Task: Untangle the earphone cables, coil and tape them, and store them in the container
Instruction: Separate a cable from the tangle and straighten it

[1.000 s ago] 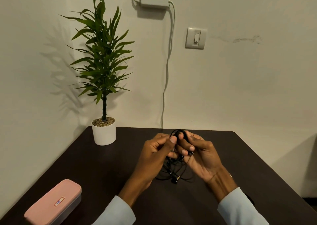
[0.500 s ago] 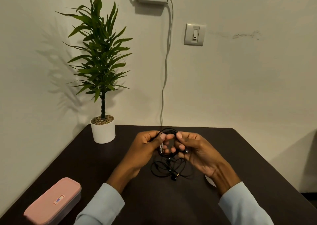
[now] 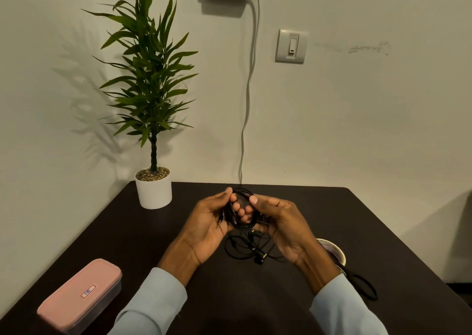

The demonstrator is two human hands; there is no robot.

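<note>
A black earphone cable coil (image 3: pixel 242 211) is held upright above the dark table (image 3: pixel 127 237) between both hands. My left hand (image 3: pixel 207 225) pinches its left side, with the metal plug showing near the palm. My right hand (image 3: pixel 278 222) pinches its right side with thumb on top. Loose loops of black cable with earbuds (image 3: pixel 251 249) hang down onto the table under the hands. A pink lidded container (image 3: pixel 80 295) lies shut at the front left. A tape roll (image 3: pixel 334 251) sits behind my right wrist, partly hidden.
A potted plant in a white pot (image 3: pixel 153 190) stands at the table's back left corner. A black looped cord (image 3: pixel 362 285) lies on the table at the right, beside my right sleeve. The wall is just behind the table.
The hands have drawn slightly apart, opening the coil between them so its loop shows wider. The view has tilted a little.
</note>
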